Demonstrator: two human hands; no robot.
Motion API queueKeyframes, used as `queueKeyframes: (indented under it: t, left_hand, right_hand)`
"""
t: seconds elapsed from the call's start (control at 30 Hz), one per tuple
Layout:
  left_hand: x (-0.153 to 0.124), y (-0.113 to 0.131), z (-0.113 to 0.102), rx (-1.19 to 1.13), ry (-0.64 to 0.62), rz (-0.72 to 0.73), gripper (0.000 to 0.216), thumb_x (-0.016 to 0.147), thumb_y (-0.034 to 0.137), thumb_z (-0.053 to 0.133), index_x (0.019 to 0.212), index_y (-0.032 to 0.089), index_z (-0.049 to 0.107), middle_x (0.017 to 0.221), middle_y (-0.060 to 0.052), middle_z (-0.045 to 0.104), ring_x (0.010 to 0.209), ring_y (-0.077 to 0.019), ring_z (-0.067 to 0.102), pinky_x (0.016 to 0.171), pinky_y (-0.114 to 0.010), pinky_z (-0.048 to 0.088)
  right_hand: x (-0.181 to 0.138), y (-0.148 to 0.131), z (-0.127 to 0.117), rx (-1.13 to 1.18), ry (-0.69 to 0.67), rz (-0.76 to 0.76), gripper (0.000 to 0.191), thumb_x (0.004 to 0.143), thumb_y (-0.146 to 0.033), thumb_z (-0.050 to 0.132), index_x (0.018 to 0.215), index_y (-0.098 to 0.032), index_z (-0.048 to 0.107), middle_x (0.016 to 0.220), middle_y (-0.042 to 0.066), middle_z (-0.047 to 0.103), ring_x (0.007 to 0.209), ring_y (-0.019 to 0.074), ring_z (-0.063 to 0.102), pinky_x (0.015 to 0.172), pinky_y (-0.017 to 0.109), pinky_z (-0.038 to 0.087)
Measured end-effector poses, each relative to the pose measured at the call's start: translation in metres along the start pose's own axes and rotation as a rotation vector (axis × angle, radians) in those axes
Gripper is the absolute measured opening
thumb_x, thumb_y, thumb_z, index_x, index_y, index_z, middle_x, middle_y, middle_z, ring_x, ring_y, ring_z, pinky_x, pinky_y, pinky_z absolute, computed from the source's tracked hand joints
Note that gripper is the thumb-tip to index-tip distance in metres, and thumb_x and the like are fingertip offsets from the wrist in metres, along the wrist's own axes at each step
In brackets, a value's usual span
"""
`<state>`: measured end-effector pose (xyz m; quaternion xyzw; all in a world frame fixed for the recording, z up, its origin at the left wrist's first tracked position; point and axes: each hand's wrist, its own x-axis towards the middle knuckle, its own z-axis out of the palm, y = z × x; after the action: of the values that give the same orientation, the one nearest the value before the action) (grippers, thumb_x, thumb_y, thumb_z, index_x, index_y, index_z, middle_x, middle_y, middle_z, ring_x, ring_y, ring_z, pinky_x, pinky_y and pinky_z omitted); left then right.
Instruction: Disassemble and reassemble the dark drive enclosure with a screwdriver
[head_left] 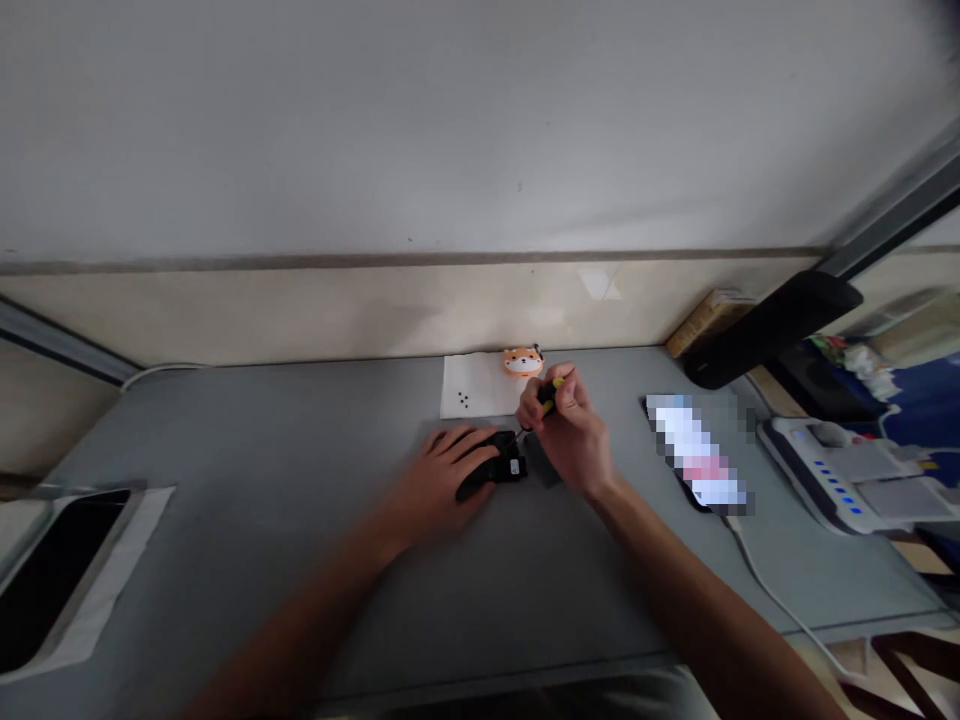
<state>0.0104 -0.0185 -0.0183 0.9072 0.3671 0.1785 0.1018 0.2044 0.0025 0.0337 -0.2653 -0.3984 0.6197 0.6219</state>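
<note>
My left hand (454, 480) lies over a small black device (487, 470) on the grey table, its fingers and thumb closed round the sides. The device has a white label at its right end; its kind is hard to make out. In my right hand (574, 435) is a screwdriver (555, 393) with a black and yellow handle, the fingers wrapped round it. Its thin shaft slants down to the right end of the device; whether the tip touches a screw cannot be seen. Several tiny dark screws (463, 400) sit on a white sheet of paper (480, 375) behind the device.
An orange animal-face case (523, 361) stands on the paper. To the right are a lit phone (697, 450) on a cable, a power strip (847, 475) and a black cylinder (772, 330). A dark-screened tablet-like device (60, 570) rests at the left. A wall (337, 310) closes off the back.
</note>
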Motion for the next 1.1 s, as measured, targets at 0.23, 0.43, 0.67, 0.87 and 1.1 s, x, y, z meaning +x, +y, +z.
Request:
queueKeyframes:
  t: [0.23, 0.43, 0.67, 0.87, 1.1]
  left_hand:
    - [0.000, -0.001, 0.002, 0.002, 0.020, 0.012, 0.032, 0.097, 0.028, 0.055, 0.128, 0.023, 0.062, 0.138, -0.010, 0.064, 0.130, -0.0288, 0.055, 0.105, -0.047, 0.047]
    - [0.001, -0.001, 0.001, -0.022, 0.016, -0.001, 0.032, 0.096, 0.027, 0.056, 0.128, 0.023, 0.062, 0.138, -0.008, 0.064, 0.130, -0.0282, 0.055, 0.105, -0.047, 0.047]
    - [0.001, -0.002, 0.002, -0.033, 0.015, 0.002, 0.031, 0.097, 0.029, 0.055, 0.127, 0.024, 0.063, 0.137, -0.008, 0.064, 0.131, -0.0275, 0.054, 0.108, -0.047, 0.045]
    - [0.002, 0.000, -0.001, -0.033, -0.004, -0.012, 0.032, 0.096, 0.028, 0.056, 0.127, 0.023, 0.063, 0.137, -0.008, 0.065, 0.130, -0.0283, 0.054, 0.107, -0.048, 0.046]
    - [0.001, -0.002, 0.001, -0.048, 0.000, -0.019, 0.032, 0.097, 0.030, 0.056, 0.128, 0.025, 0.063, 0.135, -0.008, 0.065, 0.130, -0.0277, 0.054, 0.107, -0.048, 0.046]
  right_hand:
    - [0.002, -0.002, 0.003, -0.050, 0.009, 0.031, 0.041, 0.092, -0.064, 0.055, 0.080, -0.025, 0.054, 0.065, -0.002, 0.045, 0.059, 0.0156, 0.041, 0.060, 0.032, 0.038]
    - [-0.001, -0.003, 0.005, 0.028, 0.020, 0.025, 0.043, 0.094, -0.059, 0.053, 0.070, -0.024, 0.051, 0.064, -0.002, 0.036, 0.055, 0.0138, 0.033, 0.055, 0.031, 0.033]
    - [-0.004, -0.001, 0.007, -0.029, -0.018, 0.000, 0.044, 0.095, -0.061, 0.050, 0.071, -0.024, 0.050, 0.060, -0.002, 0.036, 0.054, 0.0142, 0.034, 0.056, 0.032, 0.033]
    - [-0.006, 0.000, 0.008, -0.014, -0.046, 0.018, 0.043, 0.091, -0.061, 0.057, 0.070, -0.023, 0.053, 0.060, -0.003, 0.040, 0.054, 0.0133, 0.035, 0.056, 0.031, 0.028]
    - [-0.007, 0.000, 0.010, -0.020, -0.033, 0.008, 0.044, 0.090, -0.062, 0.057, 0.070, -0.023, 0.051, 0.059, -0.003, 0.039, 0.054, 0.0135, 0.035, 0.057, 0.031, 0.030]
